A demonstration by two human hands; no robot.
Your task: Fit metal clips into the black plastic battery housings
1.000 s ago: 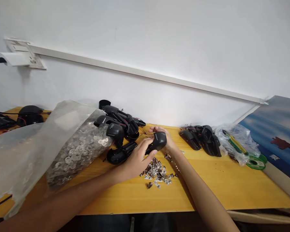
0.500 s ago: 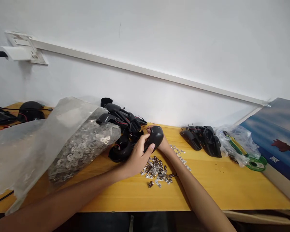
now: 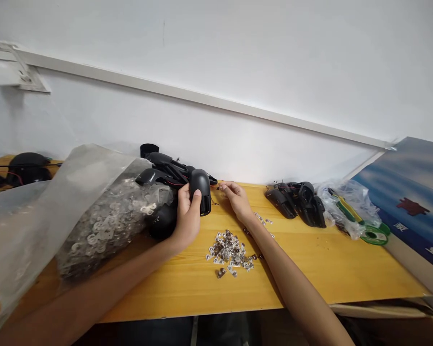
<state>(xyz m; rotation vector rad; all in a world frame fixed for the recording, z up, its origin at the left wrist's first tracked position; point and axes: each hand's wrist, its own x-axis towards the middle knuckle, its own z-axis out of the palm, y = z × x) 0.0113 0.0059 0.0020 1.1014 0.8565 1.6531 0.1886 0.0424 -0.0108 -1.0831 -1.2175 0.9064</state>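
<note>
My left hand (image 3: 186, 217) grips a black plastic housing (image 3: 201, 190) and holds it upright against the pile of black housings (image 3: 164, 169) by the wall. My right hand (image 3: 235, 200) rests on the wooden table (image 3: 332, 269) just right of it, fingers pinched together on a small part I cannot make out. A heap of small metal clips (image 3: 230, 252) lies on the table between my forearms.
A large clear plastic bag of metal washers (image 3: 104, 221) lies at the left. Two more black housings (image 3: 298, 203) sit at the right, then a bag with green-handled tools (image 3: 350, 211) and a blue box (image 3: 414, 202). A black object (image 3: 23, 166) sits far left.
My left hand has carried the black housing to the left and stood it upright by the pile. My right hand let go of it and now pinches something small on the table.
</note>
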